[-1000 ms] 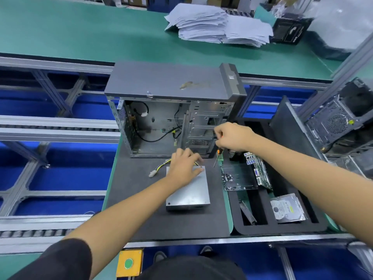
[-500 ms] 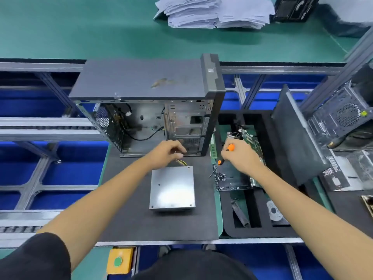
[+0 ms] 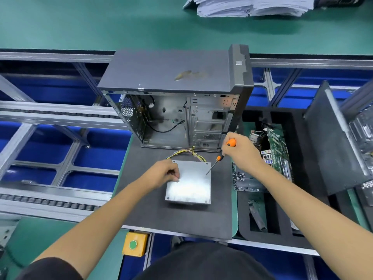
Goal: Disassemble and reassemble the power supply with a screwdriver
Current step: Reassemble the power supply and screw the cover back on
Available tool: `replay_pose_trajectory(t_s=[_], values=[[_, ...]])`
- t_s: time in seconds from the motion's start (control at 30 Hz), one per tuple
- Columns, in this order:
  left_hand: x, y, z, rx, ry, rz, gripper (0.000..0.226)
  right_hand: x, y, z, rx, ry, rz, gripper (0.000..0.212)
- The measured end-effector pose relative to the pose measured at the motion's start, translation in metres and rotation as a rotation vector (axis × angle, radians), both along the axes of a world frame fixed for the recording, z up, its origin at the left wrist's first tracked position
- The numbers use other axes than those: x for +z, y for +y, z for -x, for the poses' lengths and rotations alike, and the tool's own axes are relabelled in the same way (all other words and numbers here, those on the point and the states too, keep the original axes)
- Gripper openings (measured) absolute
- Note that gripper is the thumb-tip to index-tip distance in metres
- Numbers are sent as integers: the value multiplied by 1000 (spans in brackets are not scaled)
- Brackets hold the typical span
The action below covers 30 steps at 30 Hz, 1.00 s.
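Since the earlier frame, both hands have come nearer over the power supply (image 3: 188, 182), which lies flat on the dark mat (image 3: 141, 199), wires trailing far. Left hand (image 3: 165, 173), fingers curled, rests on its left edge; whether it pinches anything cannot be told. Right hand (image 3: 240, 151) grips the screwdriver (image 3: 219, 158), tip slanting down-left near the far-right corner screw, nearest that hand.

Bright overhead light glares off the power supply (image 3: 188, 182); frame edges bow, slight blur

Electronics assembly line: conveyor rails (image 3: 54, 116), open PC case (image 3: 173, 98).
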<state>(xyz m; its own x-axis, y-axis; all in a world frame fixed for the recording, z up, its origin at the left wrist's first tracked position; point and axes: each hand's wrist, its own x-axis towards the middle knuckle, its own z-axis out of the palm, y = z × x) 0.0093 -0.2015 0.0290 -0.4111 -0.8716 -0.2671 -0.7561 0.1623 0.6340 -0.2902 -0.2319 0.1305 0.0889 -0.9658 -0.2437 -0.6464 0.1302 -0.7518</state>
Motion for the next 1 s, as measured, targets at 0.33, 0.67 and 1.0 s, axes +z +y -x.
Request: replay_pose_trajectory(t_s=[0.33, 0.67, 1.0], values=[[4, 19, 19, 109, 243, -94, 18, 13, 11, -29, 58, -73, 22, 8], [7, 27, 30, 219, 504, -195, 11, 24, 22, -52, 71, -56, 41, 9], [10, 32, 36, 188, 491, -249, 9, 25, 33, -57, 98, 50, 84, 5]])
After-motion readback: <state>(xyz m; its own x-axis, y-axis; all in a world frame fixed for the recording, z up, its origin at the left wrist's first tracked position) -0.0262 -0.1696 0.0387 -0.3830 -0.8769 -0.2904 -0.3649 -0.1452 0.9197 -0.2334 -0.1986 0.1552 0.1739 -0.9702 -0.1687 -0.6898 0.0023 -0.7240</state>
